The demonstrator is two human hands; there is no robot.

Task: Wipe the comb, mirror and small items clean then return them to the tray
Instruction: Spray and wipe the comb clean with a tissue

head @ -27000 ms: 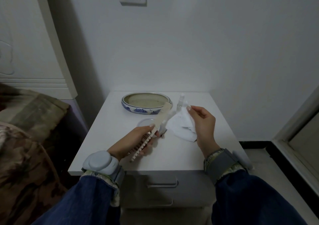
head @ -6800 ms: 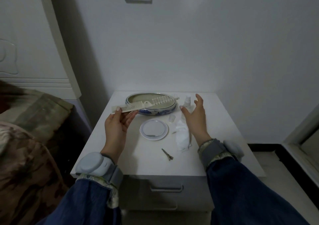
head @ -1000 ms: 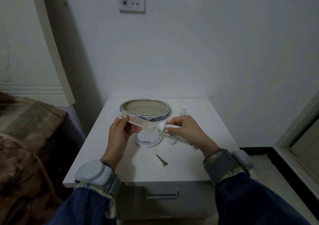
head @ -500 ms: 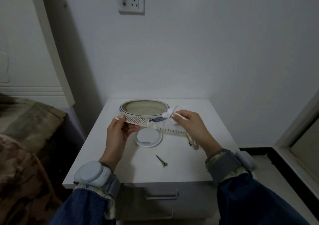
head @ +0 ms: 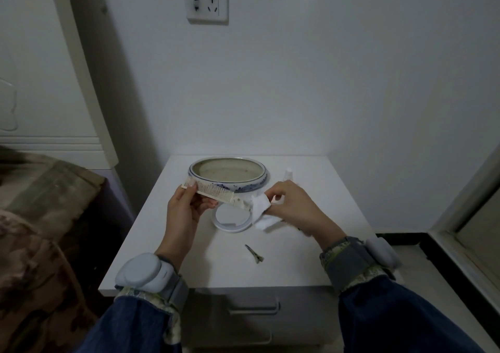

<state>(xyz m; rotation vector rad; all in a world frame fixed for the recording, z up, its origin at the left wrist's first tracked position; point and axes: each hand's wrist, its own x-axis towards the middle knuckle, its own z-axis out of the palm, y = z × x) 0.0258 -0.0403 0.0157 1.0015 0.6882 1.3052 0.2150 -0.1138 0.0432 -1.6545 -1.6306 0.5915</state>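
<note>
Two hands are up over the white bench [head: 319, 258], and I have the comb [head: 213, 190] stretched between them. My left hand [head: 184, 212] pinches its toothed end, thumb on top near the tip and fingers curled beneath. My right hand [head: 292, 206] is closed round a white cloth [head: 261, 210], which is wrapped over the comb's other end, so that grip has cloth and comb handle together. The comb hangs level in the air, just in front of the tray [head: 230, 183], a blue-and-white oval dish at the back of the bench; nothing lies inside it that I can see. Directly under the comb the round mirror [head: 232, 218] lies flat on the bench, partly covered by the cloth. A small hair clip [head: 254, 254] lies nearer to me, apart from the mirror. Behind my right hand a small white bottle [head: 288, 174] stands beside the tray; only its top shows.
</note>
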